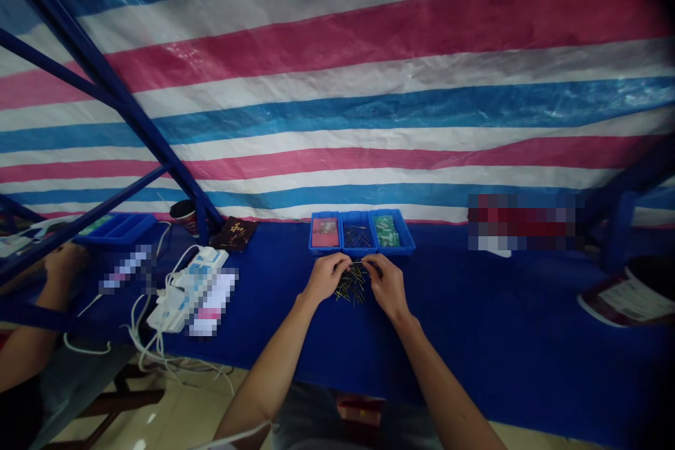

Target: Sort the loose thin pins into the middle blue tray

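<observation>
My left hand (325,277) and my right hand (389,283) meet over the blue table, each closed in a pinch. A thin pin-like stick (358,264) spans the gap between their fingertips; its exact kind is too small to tell. Just below the fingers lies a loose pile of thin greenish-gold sticks (352,290). Directly behind the hands stands a blue three-part bin (409,249). Pink pieces (324,233) fill its left compartment, dark thin pins (357,236) lie in the middle one, and green-and-white pieces (387,230) are in the right one.
To the left are a white power strip (176,302) with tangled cables, a blurred-out phone-like slab (214,302), a dark packet (235,234) and a cup (184,214). Another person's hand (64,264) is at far left by a blue tray (124,228). A large cup (630,295) stands right.
</observation>
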`<move>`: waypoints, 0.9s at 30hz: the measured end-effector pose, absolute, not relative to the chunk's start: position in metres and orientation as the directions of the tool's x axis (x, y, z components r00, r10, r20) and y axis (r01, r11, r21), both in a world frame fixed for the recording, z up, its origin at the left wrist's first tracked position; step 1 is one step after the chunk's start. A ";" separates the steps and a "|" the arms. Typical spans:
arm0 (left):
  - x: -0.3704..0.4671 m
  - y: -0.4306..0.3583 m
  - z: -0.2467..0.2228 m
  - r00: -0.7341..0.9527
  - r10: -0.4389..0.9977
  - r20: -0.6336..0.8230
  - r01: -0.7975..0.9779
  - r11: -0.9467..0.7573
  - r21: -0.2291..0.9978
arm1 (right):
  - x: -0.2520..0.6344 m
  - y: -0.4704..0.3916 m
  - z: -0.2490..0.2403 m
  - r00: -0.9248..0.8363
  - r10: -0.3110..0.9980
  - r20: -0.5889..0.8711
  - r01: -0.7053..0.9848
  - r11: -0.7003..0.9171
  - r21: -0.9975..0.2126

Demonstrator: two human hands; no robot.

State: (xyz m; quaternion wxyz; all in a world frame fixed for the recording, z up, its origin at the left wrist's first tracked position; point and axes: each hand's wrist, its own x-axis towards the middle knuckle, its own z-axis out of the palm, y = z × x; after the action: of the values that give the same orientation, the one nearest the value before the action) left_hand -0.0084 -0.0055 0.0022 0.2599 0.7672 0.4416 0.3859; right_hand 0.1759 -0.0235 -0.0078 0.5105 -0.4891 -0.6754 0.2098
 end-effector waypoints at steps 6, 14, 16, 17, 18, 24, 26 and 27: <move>-0.009 -0.006 0.004 0.354 0.872 0.339 0.475 -0.480 0.738 | 0.173 -0.027 -0.008 -0.024 0.873 0.487 0.405 0.454 -0.794; -0.009 -0.006 0.001 0.416 0.825 0.382 0.475 -0.555 0.682 | 0.169 -0.028 -0.008 -0.095 0.858 0.505 0.421 0.495 -0.760; -0.010 -0.006 0.001 0.420 0.822 0.385 0.478 -0.561 0.676 | 0.170 -0.027 -0.009 -0.108 0.852 0.512 0.441 0.503 -0.743; -0.009 -0.006 0.002 0.421 0.820 0.387 0.480 -0.564 0.672 | 0.170 -0.027 -0.009 -0.116 0.851 0.513 0.452 0.505 -0.735; -0.009 -0.006 0.002 0.422 0.819 0.390 0.484 -0.567 0.667 | 0.170 -0.027 -0.008 -0.123 0.851 0.511 0.463 0.505 -0.728; -0.008 -0.006 0.001 0.419 0.816 0.397 0.492 -0.572 0.656 | 0.170 -0.029 -0.007 -0.135 0.862 0.489 0.542 0.478 -0.692; -0.008 -0.006 0.001 0.417 0.817 0.398 0.493 -0.572 0.656 | 0.170 -0.029 -0.008 -0.134 0.862 0.488 0.557 0.473 -0.683; -0.008 -0.006 0.001 0.417 0.817 0.399 0.493 -0.572 0.656 | 0.170 -0.029 -0.008 -0.134 0.862 0.489 0.562 0.473 -0.679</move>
State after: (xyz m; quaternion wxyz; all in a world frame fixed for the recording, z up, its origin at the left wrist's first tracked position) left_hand -0.0079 -0.0063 0.0009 0.2261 0.8107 0.4039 0.3585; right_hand 0.1702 -0.0291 -0.0083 0.4447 -0.4849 -0.7339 0.1688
